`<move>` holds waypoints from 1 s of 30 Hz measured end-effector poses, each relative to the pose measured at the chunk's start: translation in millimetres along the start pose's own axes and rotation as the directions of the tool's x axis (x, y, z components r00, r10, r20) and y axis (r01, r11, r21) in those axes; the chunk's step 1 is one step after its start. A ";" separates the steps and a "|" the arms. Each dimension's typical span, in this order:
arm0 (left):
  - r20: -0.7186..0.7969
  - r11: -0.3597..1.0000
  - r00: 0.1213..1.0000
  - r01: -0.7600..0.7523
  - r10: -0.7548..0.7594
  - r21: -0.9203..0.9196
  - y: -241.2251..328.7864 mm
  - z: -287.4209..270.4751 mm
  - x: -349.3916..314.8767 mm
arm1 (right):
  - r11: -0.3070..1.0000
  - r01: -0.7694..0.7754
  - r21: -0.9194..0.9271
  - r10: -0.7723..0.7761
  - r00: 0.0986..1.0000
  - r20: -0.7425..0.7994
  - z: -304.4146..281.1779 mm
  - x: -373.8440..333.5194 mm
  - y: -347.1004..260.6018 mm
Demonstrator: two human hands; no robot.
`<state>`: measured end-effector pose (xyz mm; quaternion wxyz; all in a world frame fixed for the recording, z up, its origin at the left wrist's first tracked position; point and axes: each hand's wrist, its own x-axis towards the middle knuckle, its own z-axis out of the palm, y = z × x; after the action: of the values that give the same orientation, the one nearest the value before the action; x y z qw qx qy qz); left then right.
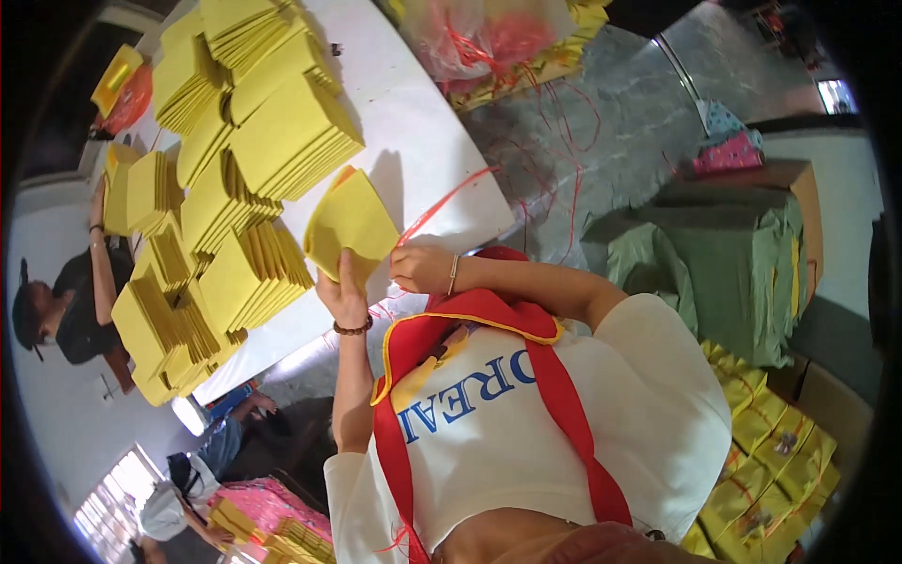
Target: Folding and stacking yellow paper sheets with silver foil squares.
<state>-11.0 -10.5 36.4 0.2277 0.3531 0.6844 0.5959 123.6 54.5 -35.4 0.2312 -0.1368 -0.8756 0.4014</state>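
Note:
My left hand (346,293) is closed on a small stack of yellow paper (351,224), thumb on the near face, fingers hidden behind. The stack is tilted over the front edge of the white table (451,179). Close beside it, my right hand (420,270) has its fingers pinched together at the lower end of a red plastic string (446,205). That string runs up and right from the paper across the table corner. Where exactly the string meets the stack is hidden by my fingers.
Many fanned yellow paper stacks (296,132) cover the table's left side. Behind them a person in dark clothes (80,291) reaches in. Loose red strings (573,160) hang near a plastic bag (489,38). Green sacking (723,254) and tied yellow bundles (770,461) lie right.

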 end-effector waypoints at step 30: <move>0.331 0.193 0.737 -0.527 0.590 0.828 32.8 -225.9 109.4 | 0.876 -0.467 0.123 0.264 0.676 0.688 -29.5 65.3 -3.3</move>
<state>-240.3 -74.6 122.4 -0.2447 0.6210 0.7185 0.1955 82.7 99.0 3.2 -0.1569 -0.1272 -0.7856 0.5849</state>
